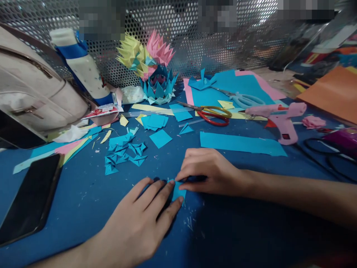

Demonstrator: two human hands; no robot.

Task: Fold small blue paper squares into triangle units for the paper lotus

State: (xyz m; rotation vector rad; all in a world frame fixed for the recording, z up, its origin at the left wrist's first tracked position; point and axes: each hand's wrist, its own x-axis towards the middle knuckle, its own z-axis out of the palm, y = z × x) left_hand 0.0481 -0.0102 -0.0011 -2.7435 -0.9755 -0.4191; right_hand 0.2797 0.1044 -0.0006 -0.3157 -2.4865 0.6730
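A small blue paper (178,192) on the near middle of the bench (86,201) is pressed by a spread left hand (141,217) and pinched by the right hand (214,172), folded blue pieces (115,155) farther left, pink glue gun (288,126) far right.

The blue table (83,197) bears a phone (35,191) and folded papers (120,156).

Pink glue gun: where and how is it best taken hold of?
Probably by its handle, from the near right: the pink glue gun lies with handle toward the camera and nozzle pointing left, away from that grip.
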